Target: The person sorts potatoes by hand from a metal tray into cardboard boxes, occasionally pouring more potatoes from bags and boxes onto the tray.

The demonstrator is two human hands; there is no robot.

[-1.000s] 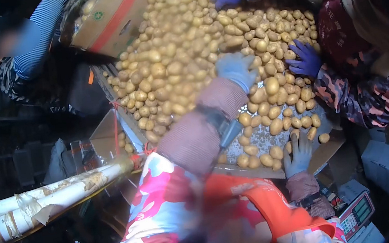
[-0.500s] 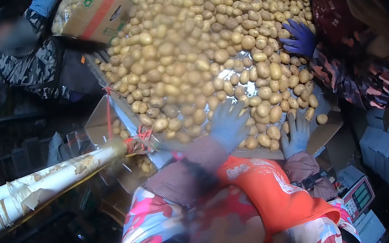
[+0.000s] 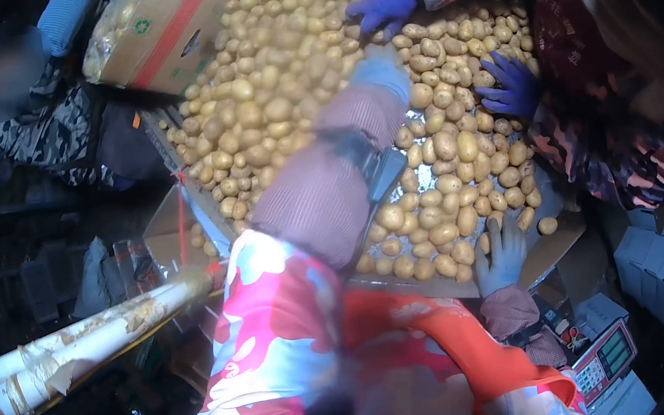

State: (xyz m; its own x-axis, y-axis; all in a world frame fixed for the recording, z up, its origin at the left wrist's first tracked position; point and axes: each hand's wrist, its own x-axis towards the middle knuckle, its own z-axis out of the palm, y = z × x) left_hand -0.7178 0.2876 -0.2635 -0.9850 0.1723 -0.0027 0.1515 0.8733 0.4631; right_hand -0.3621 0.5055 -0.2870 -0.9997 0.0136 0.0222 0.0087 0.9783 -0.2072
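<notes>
I see the left hand (image 3: 382,77), in a pale blue knit glove, stretched far out over the heap of potatoes (image 3: 286,105). Its ribbed mauve sleeve and a dark wrist strap run up the middle of my view. The glove is blurred and its fingertips dip out of sight among the potatoes, so I cannot tell whether they are curled or spread. The right hand (image 3: 504,257), in the same pale glove, lies flat at the near edge of the heap. Its fingers are splayed apart and gripping nothing, and the tips touch the nearest small potatoes. The potatoes are smooth, rounded and yellow-tan, mostly egg-shaped. They are piled thickly across the far and left part of the surface and thin to a single layer near the right hand, beside a brown cardboard flap (image 3: 556,246). Two darker blue gloves (image 3: 509,86) of a person in a camouflage-patterned sleeve rest on the potatoes at the right. At upper left another person tilts a cardboard box (image 3: 161,29) with a red stripe against the heap. A scuffed white pipe (image 3: 75,347) lies at lower left, and a weighing scale (image 3: 608,360) with a keypad sits at lower right.
</notes>
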